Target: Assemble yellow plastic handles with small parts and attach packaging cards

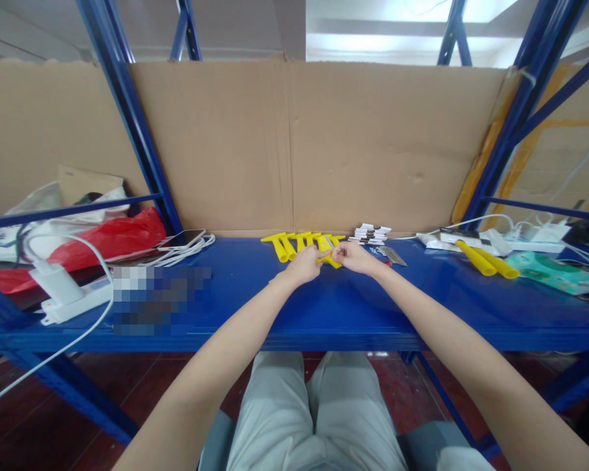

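Note:
My left hand [305,263] is closed, its thumb and fingers on a yellow T-shaped scraper [336,263] held just above the blue tabletop. Facing it, my right hand [355,257] pinches close to the scraper's head; whatever small thing its fingertips hold is too small to make out. Behind my hands lies a row of several more yellow scrapers [280,249], handles toward me. Just right of them is a stack of small white packets with dark bands [370,233]. Near my right wrist lie thin grey strips [393,256].
At the left are a white power strip [73,297] with a plug, a red bag [112,237] and coiled white cables [191,250]. Further right lie two yellow handles [485,260], a green packet [554,273] and another power strip [535,245]. A cardboard panel [294,150] stands behind.

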`<state>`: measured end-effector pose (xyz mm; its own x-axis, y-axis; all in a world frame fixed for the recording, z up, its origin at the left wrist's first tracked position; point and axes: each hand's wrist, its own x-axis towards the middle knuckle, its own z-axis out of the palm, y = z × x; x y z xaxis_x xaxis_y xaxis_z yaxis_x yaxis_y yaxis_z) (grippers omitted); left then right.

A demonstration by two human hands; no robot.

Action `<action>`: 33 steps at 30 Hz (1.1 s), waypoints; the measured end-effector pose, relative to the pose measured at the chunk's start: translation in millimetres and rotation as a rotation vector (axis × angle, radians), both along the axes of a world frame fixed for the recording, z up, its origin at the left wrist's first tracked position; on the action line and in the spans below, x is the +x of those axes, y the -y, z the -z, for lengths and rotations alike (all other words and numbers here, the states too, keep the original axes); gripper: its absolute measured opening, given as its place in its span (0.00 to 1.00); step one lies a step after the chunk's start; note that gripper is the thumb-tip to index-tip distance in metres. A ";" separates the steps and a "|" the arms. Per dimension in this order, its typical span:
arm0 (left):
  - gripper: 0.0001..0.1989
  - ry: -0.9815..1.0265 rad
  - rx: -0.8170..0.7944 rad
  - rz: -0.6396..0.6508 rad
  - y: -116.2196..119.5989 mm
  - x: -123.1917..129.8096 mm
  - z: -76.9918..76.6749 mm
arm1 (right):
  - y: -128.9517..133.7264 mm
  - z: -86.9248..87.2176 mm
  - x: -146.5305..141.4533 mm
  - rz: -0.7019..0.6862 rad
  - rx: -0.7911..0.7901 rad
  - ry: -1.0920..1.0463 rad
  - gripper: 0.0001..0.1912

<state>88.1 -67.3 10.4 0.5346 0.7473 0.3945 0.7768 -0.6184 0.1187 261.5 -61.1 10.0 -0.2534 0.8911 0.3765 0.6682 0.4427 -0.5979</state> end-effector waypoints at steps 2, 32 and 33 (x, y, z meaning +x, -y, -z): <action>0.23 0.003 0.004 0.003 0.1 -0.1 0.2 | 0.7 -0.4 -0.3 -0.005 0.006 -0.002 0.05; 0.30 -0.017 0.023 0.021 2.1 -4.1 -2.3 | 14.1 -15.4 5.0 -0.004 -0.390 -0.552 0.10; 0.31 -0.052 0.011 0.014 4.6 -4.2 -2.7 | 13.6 -15.4 5.7 0.005 -0.390 -0.560 0.10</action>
<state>83.9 -71.9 13.1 0.5648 0.7355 0.3742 0.7731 -0.6302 0.0719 267.2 -74.7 25.4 -0.1092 0.9889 0.1005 0.2133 0.1220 -0.9693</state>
